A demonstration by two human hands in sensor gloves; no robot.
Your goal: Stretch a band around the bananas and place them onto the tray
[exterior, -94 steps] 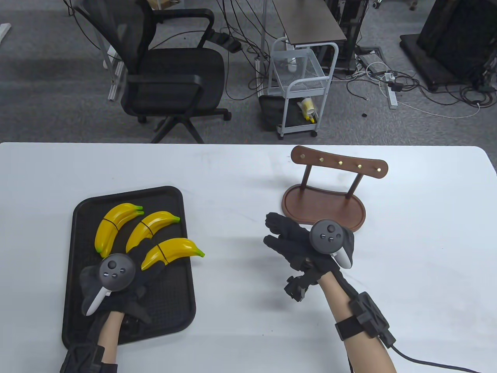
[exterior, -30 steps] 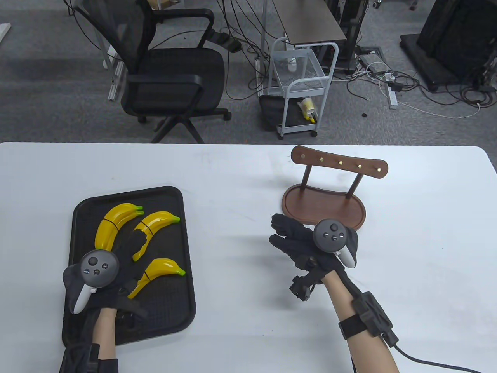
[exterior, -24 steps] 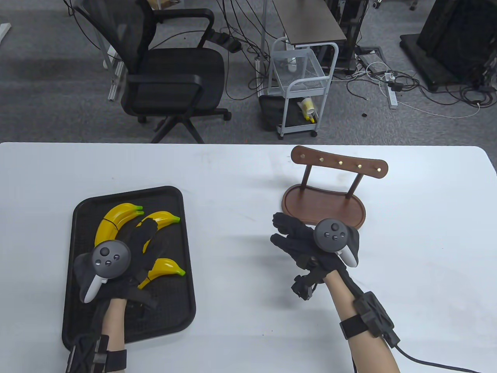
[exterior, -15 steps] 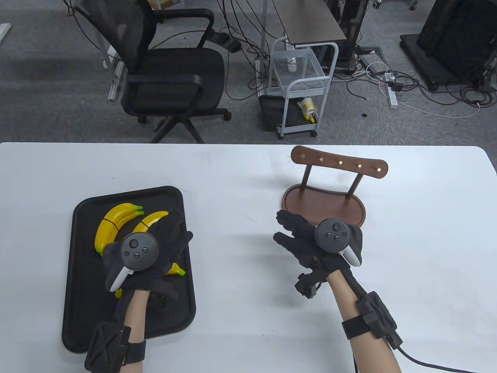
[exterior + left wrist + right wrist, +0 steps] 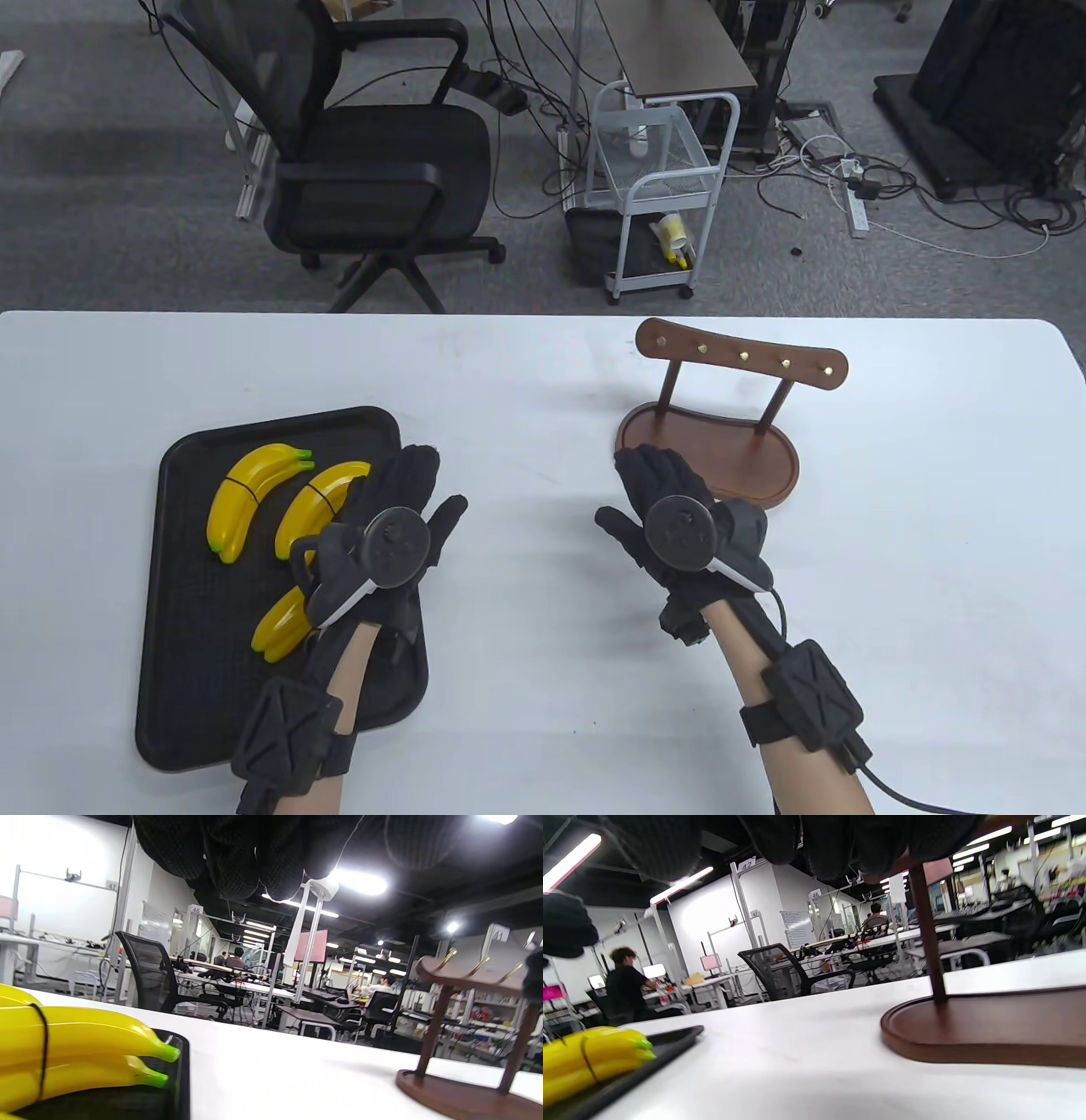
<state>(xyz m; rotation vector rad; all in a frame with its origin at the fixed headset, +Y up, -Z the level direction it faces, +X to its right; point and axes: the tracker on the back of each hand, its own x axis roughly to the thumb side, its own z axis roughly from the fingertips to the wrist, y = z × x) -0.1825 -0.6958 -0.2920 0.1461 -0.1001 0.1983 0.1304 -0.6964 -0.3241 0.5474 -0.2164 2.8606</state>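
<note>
Three pairs of yellow bananas lie on the black tray (image 5: 170, 594), each pair with a thin black band around it. Two pairs (image 5: 246, 501) (image 5: 318, 505) lie at the back. The third pair (image 5: 278, 626) lies nearer the front, half hidden under my left wrist. My left hand (image 5: 416, 488) hovers over the tray's right edge with straight fingers and holds nothing. My right hand (image 5: 649, 484) is open too, its fingertips by the wooden stand's base (image 5: 747, 458). The left wrist view shows a banded pair (image 5: 85, 1052) close up.
The brown wooden stand with brass hooks (image 5: 742, 355) is at the back right of the white table (image 5: 526, 407). An office chair (image 5: 373, 170) and a small white cart (image 5: 657, 195) are behind the table.
My left hand drew the third pair toward the tray's front, let go of it, then swung right to the tray's right edge. My right hand turned flatter and edged toward the stand.
</note>
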